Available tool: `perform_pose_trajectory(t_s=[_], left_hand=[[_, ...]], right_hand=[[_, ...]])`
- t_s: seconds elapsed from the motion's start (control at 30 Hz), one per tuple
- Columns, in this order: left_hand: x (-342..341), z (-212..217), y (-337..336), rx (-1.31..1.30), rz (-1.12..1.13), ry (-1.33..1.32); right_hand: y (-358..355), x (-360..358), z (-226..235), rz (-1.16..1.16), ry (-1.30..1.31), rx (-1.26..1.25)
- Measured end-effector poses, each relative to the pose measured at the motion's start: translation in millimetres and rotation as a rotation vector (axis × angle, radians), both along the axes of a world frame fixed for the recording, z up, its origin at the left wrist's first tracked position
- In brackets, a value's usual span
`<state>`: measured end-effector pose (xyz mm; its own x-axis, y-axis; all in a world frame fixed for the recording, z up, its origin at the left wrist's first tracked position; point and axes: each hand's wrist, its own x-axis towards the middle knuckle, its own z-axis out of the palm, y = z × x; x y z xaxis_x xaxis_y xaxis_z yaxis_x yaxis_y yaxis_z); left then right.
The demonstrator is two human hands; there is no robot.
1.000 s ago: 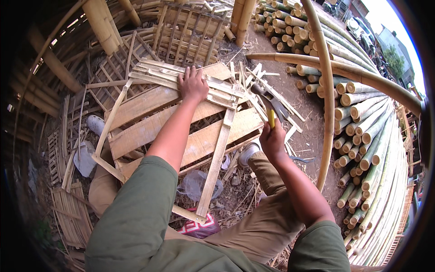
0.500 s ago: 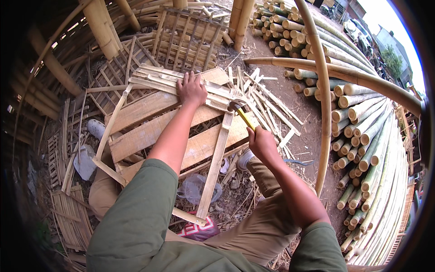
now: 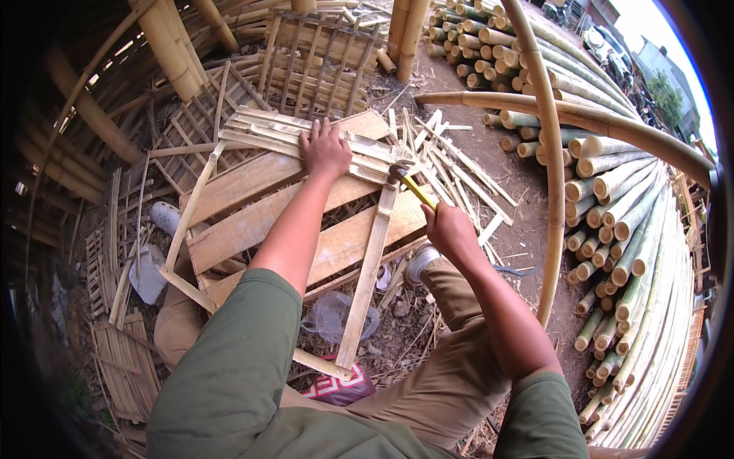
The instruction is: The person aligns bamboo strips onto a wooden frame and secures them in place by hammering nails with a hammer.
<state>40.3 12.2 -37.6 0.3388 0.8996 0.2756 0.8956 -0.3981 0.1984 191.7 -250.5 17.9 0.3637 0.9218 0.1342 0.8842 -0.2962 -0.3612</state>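
A bamboo frame of flat slats (image 3: 363, 294) lies across a platform of wooden planks (image 3: 252, 233) in front of me. My left hand (image 3: 327, 151) lies on the bundled bamboo strips (image 3: 267, 138) along the frame's far side, fingers stretched over them. My right hand (image 3: 453, 229) is closed round the yellow handle of a hammer (image 3: 415, 189). The hammer's dark head is at the frame's far right corner, where an upright slat meets the strips. Whether the head touches the wood I cannot tell. No nail can be made out.
Loose bamboo offcuts (image 3: 459, 172) lie right of the planks. Stacked bamboo poles (image 3: 612, 229) fill the right side, behind a curved pole (image 3: 549, 168). Slatted bamboo panels (image 3: 317, 65) lean at the back. A clear plastic bag (image 3: 340, 317) lies on the ground between my legs.
The hammer's head has shifted slightly up at the frame corner, and my right hand has risen a little with it. My left hand stays on the strips.
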Motion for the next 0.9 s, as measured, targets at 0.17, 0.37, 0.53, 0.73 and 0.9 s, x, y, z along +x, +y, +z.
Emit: perform_pose_trajectory(t_s=[0.17,0.37,0.53,0.73,0.9], left_hand=[[5.2,7.5,-3.4,-0.024,0.014,0.049],[0.7,1.7,0.0,-0.02,0.019,0.036],[0.7,-0.3,1.3,0.008,0.009,-0.005],[4.0,-1.4,0.2,0.003,0.004,0.006],[-3.4,-4.4,6.6,0.03,-0.084,-0.222]], right_hand=[[-4.5,3.5,-2.6,-0.034,0.056,0.114],[-5.3,0.0,-3.5,0.041,-0.009,0.228],[-7.6,-1.5,-5.0,0.019,0.154,0.361],[-2.5,8.1,-19.7,-0.002,0.048,-0.019],[-0.4,-5.5,10.0,-0.009,0.037,0.024]])
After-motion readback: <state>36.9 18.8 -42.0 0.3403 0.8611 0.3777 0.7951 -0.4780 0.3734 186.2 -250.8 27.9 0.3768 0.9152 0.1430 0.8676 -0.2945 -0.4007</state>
